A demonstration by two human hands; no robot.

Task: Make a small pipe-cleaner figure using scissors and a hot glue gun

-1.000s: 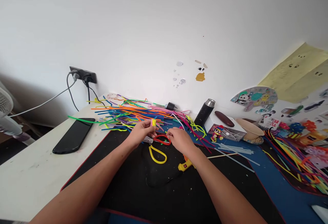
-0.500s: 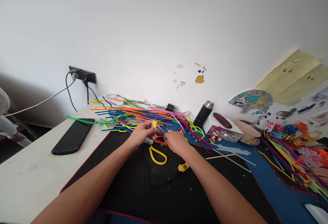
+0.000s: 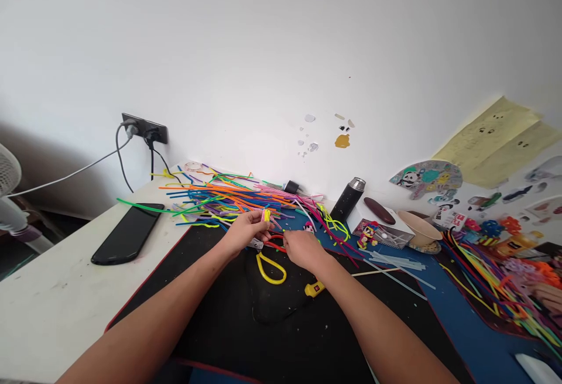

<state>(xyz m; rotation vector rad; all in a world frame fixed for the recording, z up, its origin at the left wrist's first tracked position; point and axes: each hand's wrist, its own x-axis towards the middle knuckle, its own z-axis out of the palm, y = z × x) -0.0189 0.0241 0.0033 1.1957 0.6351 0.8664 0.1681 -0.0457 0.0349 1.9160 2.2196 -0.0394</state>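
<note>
My left hand (image 3: 243, 233) pinches a small yellow and pink fuzzy piece (image 3: 266, 215), which looks like bent pipe cleaner, between thumb and fingertips. A thin pinkish strand sticks out of it toward the right. My right hand (image 3: 304, 249) is closed just beside it, knuckles up; its fingertips are mostly hidden, and what they hold cannot be made out. Below the hands lies a yellow loop (image 3: 272, 282) next to a small metal part (image 3: 255, 244). A red loop (image 3: 276, 248) shows between the hands. Under my right wrist is a yellow tool (image 3: 313, 289), partly covered.
Many coloured pipe cleaners (image 3: 219, 188) are heaped along the wall. A black flask (image 3: 348, 199), a white box (image 3: 395, 234), a small figure (image 3: 367, 235) and clear sticks (image 3: 397, 261) stand or lie at right. A dark phone-like slab (image 3: 127, 235) is at left. Another person's hand (image 3: 551, 296) shows at far right.
The view has shifted slightly. Both hands keep almost the same place and grip, with the yellow and pink piece still in my left hand.
</note>
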